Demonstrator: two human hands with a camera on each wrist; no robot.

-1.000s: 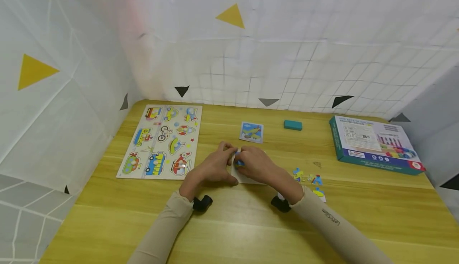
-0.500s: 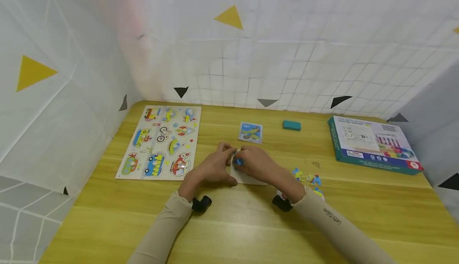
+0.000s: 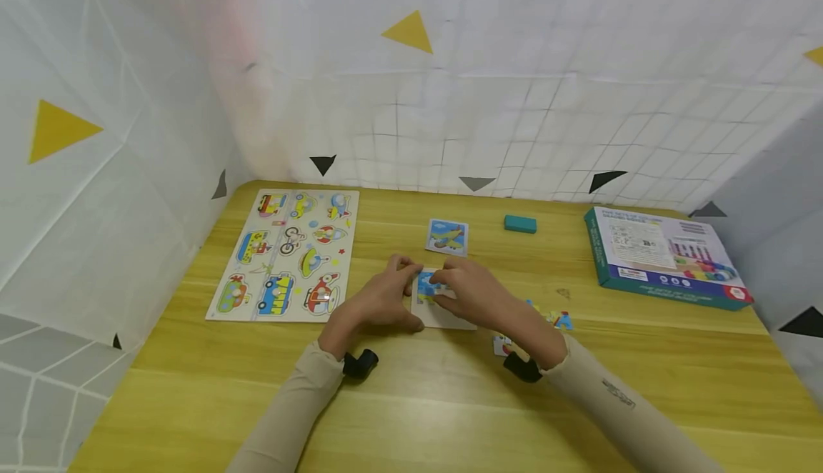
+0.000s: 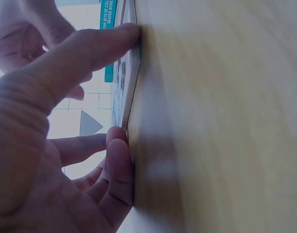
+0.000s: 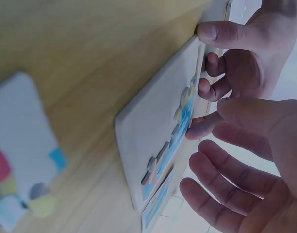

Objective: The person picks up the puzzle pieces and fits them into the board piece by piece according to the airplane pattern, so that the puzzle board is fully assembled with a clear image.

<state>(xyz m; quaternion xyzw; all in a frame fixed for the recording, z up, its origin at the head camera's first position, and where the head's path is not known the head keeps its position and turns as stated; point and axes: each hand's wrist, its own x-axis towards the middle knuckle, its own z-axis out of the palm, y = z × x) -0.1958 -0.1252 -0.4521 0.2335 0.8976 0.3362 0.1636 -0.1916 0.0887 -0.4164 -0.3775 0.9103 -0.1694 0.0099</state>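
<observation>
A small pale puzzle board [image 3: 450, 321] lies in front of me, with joined blue and yellow jigsaw pieces [image 5: 180, 128] along its far-left part. My left hand [image 3: 384, 296] grips the board's left side, thumb at the near corner and fingers at the far one; the left wrist view shows the thumb [image 4: 107, 46] against the board's edge. Over the board hovers my right hand [image 3: 481, 289], its fingers [image 5: 226, 170] loosely curved around nothing. Behind the board lies a picture card [image 3: 447, 236] of a yellow aeroplane. Loose jigsaw pieces [image 3: 562, 320] lie to the right, partly behind my right forearm.
A large wooden vehicle puzzle [image 3: 334, 251] lies at the left. At the back stands a small teal block [image 3: 520, 223]. A flat teal and purple box [image 3: 665, 257] occupies the right side. A white piece with a red patch [image 3: 501, 345] lies near the right wrist.
My right hand has let go of a blue jigsaw piece and shifted slightly right, so the pieces on the board show. My left hand keeps its grip on the board.
</observation>
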